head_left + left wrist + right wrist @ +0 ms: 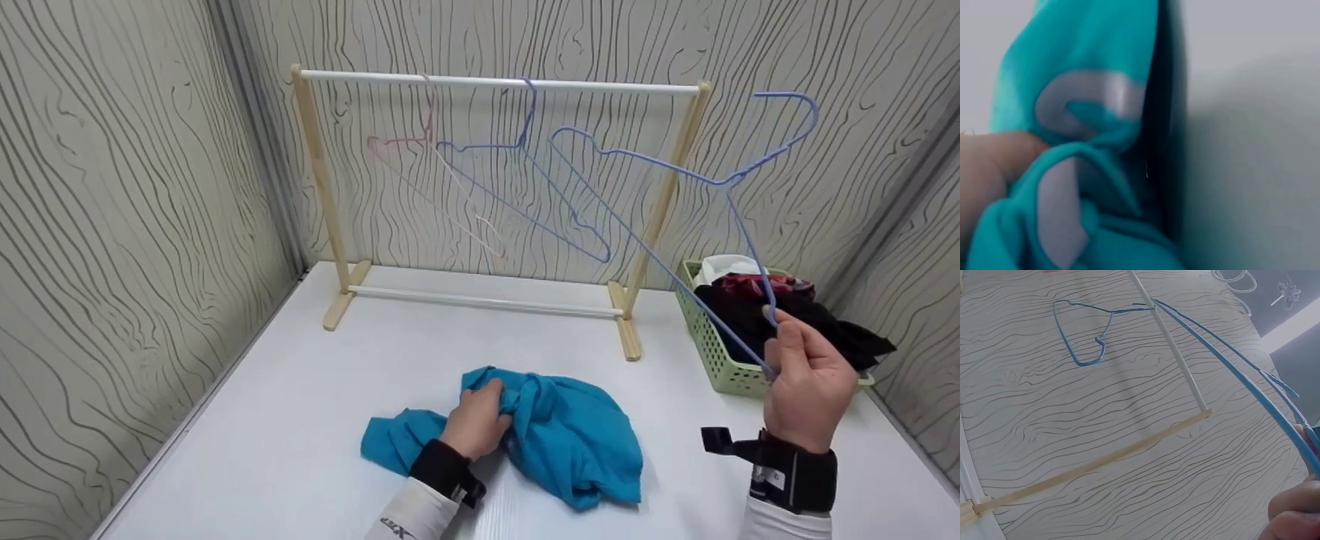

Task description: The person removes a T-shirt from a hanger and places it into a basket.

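Note:
In the head view my right hand (810,379) grips a blue clothes hanger (660,161) by one end, raised in front of the basket, its hook up at the right. The right wrist view shows the fingers (1294,503) around that end, the hanger's bars running up to the left. My left hand (476,420) pinches a fold of a crumpled teal garment (581,435) lying on the table. Close up in the left wrist view, the garment (1089,39) has pale grey lettering, and part of the left hand (988,174) lies at its bunched cloth.
Behind the garment stands a drying rack (480,81) of wooden posts and white bars. On its top bar hang a pink hanger (427,139) and a blue-purple hanger (529,142). A green basket (709,349) of dark, red and white clothes (795,315) is at the right, near the wall.

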Available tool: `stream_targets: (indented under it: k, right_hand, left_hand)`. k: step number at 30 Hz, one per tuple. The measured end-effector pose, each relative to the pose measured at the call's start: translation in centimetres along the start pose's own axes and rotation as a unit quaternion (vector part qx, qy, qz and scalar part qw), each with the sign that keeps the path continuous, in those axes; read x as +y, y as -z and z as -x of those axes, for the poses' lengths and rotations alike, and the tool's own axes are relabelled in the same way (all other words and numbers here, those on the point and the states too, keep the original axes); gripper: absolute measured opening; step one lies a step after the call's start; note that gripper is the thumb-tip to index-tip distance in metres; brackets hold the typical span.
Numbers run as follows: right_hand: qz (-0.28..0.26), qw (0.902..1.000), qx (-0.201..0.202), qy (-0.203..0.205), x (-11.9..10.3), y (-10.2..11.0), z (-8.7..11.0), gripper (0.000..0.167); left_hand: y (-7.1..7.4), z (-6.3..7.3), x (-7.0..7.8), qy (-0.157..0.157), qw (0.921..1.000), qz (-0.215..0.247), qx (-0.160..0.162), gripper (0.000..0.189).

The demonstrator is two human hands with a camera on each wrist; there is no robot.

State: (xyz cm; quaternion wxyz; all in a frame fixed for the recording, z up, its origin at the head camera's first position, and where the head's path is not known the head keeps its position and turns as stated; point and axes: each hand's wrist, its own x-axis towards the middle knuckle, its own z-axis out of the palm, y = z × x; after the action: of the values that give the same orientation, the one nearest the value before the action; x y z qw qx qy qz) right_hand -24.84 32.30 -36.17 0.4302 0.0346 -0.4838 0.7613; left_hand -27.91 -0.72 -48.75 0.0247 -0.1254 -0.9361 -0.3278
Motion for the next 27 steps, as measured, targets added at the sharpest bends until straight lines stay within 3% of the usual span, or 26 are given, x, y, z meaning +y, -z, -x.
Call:
stream_targets:
  k: [6, 9, 11, 14, 19, 23, 27]
  right_hand:
    - [0.034, 0.9989, 0.026, 0.02, 0.2, -0.3, -0.2, 0.028]
    - [0.116, 0.9922, 0.027, 0.037, 0.5, -0.8, -0.8, 0.025]
    - [0.192, 0.9793, 0.019, 0.061, 0.8, -1.5, -1.5, 0.023]
    - [0.288, 0.952, -0.005, 0.103, 1.3, -3.1, -3.0, 0.022]
    - [0.341, 0.9278, -0.063, 0.138, 2.3, -6.5, -5.9, 0.022]
    - [0.383, 0.9075, -0.108, 0.135, 3.3, -8.7, -7.3, 0.024]
    - [0.407, 0.8943, -0.138, 0.127, 4.4, -10.2, -7.9, 0.026]
  left_hand:
    - [0.7, -0.5, -0.6, 0.007, 0.9961, 0.068, 0.056, 0.023]
    - [1.0, -0.8, -0.6, 0.01, 0.9936, 0.086, 0.072, 0.023]
    - [1.2, -0.9, -0.6, 0.011, 0.9915, 0.102, 0.081, 0.024]
    - [1.5, -0.9, -0.4, 0.012, 0.9873, 0.129, 0.091, 0.027]
    - [1.7, -0.7, -0.2, 0.003, 0.9816, 0.157, 0.109, 0.03]
    - [1.8, -0.6, 0.0, -0.003, 0.9782, 0.173, 0.115, 0.03]
    - [2.0, -0.6, 0.3, 0.001, 0.9745, 0.194, 0.113, 0.03]
